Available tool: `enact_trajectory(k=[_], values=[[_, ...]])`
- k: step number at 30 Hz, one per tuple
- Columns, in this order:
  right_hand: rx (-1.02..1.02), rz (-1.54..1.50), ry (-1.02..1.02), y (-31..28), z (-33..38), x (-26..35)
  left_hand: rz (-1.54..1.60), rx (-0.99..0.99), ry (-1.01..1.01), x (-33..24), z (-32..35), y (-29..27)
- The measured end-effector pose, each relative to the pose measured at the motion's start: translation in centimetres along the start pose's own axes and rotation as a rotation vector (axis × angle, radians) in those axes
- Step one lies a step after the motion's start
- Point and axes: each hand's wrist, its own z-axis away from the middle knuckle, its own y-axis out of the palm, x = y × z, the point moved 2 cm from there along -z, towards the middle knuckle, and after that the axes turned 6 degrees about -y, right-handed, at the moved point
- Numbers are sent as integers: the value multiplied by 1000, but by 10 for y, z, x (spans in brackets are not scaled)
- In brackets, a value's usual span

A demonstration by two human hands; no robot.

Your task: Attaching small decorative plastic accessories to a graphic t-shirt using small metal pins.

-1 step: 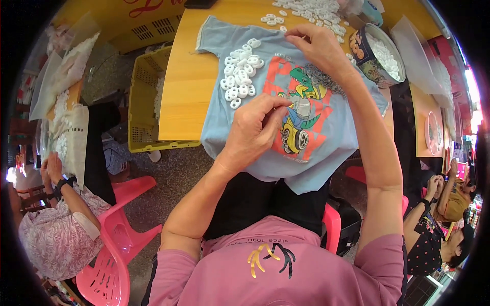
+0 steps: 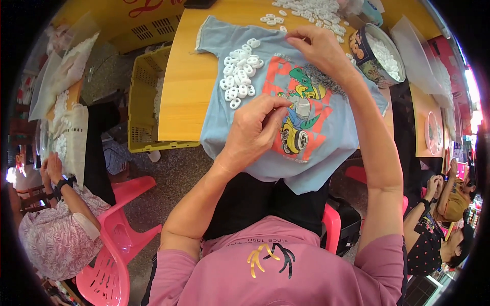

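Note:
A light blue T-shirt (image 2: 255, 46) with a dinosaur print lies spread on the yellow table (image 2: 184, 97), its hem hanging over the near edge. A heap of small white rings (image 2: 239, 77) sits on the shirt's left part, and darker grey rings (image 2: 322, 77) lie beside the print. My left hand (image 2: 252, 133) hovers over the print with thumb and fingertips pinched together; what they pinch is too small to tell. My right hand (image 2: 320, 48) rests on the shirt's upper edge, fingers bent down onto the cloth near loose white rings (image 2: 306, 9).
A round tin (image 2: 380, 56) holding white pieces stands at the right. A yellow plastic crate (image 2: 140, 102) sits on the floor left of the table. A pink chair (image 2: 120, 239) and a seated person (image 2: 56, 229) are at the lower left, other people at the lower right.

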Motion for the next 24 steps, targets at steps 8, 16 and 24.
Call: enact_trajectory(k=[8, 16, 24], values=[[73, 0, -190, 28, 9, 31, -89, 18, 100, -4, -1, 1], [169, 0, -164, 29, 10, 42, -89, 13, 139, -2, -2, 1], [126, -114, -379, 30, 16, 42, -119, 14, 157, -6, -2, 1]])
